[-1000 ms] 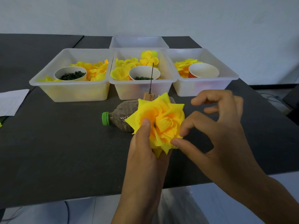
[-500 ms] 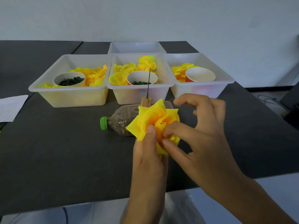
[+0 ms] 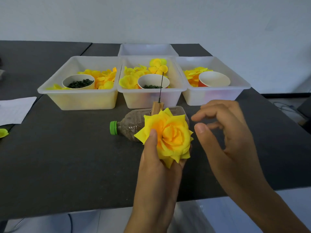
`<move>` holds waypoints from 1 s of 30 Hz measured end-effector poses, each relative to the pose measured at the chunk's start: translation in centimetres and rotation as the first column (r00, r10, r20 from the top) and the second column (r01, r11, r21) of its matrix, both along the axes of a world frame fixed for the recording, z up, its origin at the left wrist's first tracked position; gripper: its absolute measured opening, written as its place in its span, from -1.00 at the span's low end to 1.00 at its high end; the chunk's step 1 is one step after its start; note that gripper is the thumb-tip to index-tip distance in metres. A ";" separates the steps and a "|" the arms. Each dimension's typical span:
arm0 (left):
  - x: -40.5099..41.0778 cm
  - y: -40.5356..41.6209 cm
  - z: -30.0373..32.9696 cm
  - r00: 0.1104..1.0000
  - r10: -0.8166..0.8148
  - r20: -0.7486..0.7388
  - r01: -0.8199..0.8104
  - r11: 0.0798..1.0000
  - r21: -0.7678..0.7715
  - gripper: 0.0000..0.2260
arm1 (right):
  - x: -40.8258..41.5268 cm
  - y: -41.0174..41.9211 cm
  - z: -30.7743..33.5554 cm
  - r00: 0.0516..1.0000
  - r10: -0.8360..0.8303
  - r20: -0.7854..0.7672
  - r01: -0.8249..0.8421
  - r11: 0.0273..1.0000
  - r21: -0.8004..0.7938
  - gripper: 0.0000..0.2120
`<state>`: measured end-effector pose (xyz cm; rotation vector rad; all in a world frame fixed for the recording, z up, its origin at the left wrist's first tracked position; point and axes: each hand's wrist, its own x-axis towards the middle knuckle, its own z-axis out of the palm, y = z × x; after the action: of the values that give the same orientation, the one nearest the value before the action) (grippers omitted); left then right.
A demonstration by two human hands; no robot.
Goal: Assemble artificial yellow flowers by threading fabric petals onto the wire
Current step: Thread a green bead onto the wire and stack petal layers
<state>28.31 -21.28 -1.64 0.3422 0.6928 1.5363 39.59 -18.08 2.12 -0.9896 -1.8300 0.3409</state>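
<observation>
My left hand [image 3: 156,158] grips an assembled yellow fabric flower [image 3: 170,137] from below, its thumb pressed on the left petals. My right hand [image 3: 225,132] hovers just right of the flower with loosely curled fingers, touching nothing. Behind the flower a thin dark wire [image 3: 161,86] rises from a wooden block [image 3: 156,106] fixed to a sand-filled plastic bottle [image 3: 129,126] lying on its side with a green cap. Three clear bins hold loose yellow petals: left bin [image 3: 80,100], middle bin [image 3: 151,98], right bin [image 3: 215,96].
Paper cups stand in the bins: two with dark green pieces [image 3: 79,82] [image 3: 153,81], one red cup [image 3: 213,79] on the right. A fourth bin [image 3: 148,50] stands behind. White paper [image 3: 15,110] and a stray petal [image 3: 3,132] lie at the left of the black table [image 3: 67,157].
My right hand pinched the flower's centre half a second ago and has now let go and drawn back to the right. The petals have spread open again. My left hand keeps its hold.
</observation>
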 end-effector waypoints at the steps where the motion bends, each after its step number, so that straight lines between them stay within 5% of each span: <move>1: -0.1 -0.1 0.2 0.996 -0.045 0.074 0.044 0.999 0.014 -0.40 | 0.3 0.1 0.2 0.998 0.053 0.025 -0.052 0.998 -0.018 -0.77; 7: -1.2 0.2 -0.2 0.956 -0.204 0.210 0.204 0.979 0.017 -0.40 | 0.5 1.5 0.1 0.860 0.324 0.394 -0.265 0.944 -0.198 -0.13; 11: -1.4 0.1 -0.6 0.929 -0.274 0.248 0.276 0.961 0.031 -0.39 | -0.6 2.1 -0.9 0.804 0.340 0.488 -0.284 0.940 -0.188 -0.23; 19: -2.0 0.5 -1.4 0.873 -0.337 0.353 0.330 0.940 0.081 -0.52 | -1.4 2.4 -0.9 0.894 0.252 0.370 -0.232 0.968 -0.097 -0.57; 30: -3.0 0.3 0.1 0.889 -0.284 0.359 0.292 0.956 0.032 -0.49 | -0.2 2.3 0.0 0.887 0.344 0.308 -0.300 0.936 -0.184 -0.01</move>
<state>25.27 -20.96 -1.50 0.1307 0.3500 1.2588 39.42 -15.74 2.10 -0.8662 -2.3200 0.5264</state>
